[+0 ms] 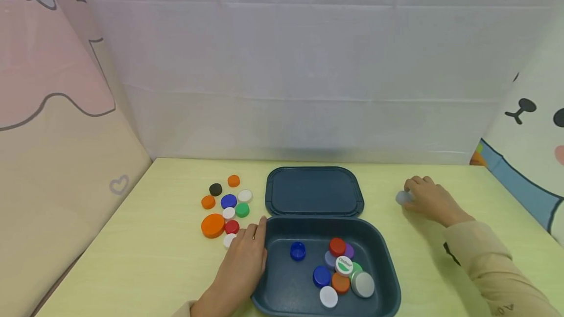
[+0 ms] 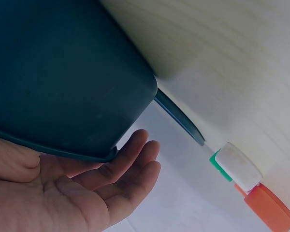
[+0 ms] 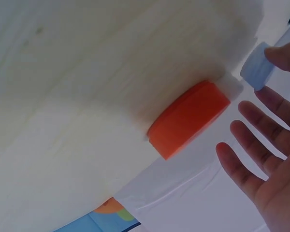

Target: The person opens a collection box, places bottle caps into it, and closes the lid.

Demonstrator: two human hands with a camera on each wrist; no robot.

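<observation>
My left hand [image 1: 246, 253] rests on the left rim of a dark blue plastic box [image 1: 275, 302], its index finger along the edge. In the left wrist view the other fingers [image 2: 130, 159] hang loosely outside the wall. Several bottle caps lie inside the box, among them a blue cap [image 1: 297, 251], a red cap [image 1: 337, 247] and a silver-white cap [image 1: 364, 284]. At the right my right hand [image 1: 429, 202] pinches a pale blue cap [image 3: 257, 66] between thumb and index finger. Close by on the table are an orange cap [image 3: 188, 121] and a white cap [image 3: 230, 86], both hidden from the head view.
A dark blue lid [image 1: 315, 191] lies flat behind the box. To the left is a group of several loose caps, including a large orange cap [image 1: 213, 225], a black cap [image 1: 215, 189] and a green cap [image 1: 242, 210]. A white sheet [image 1: 299, 77] hangs behind the table.
</observation>
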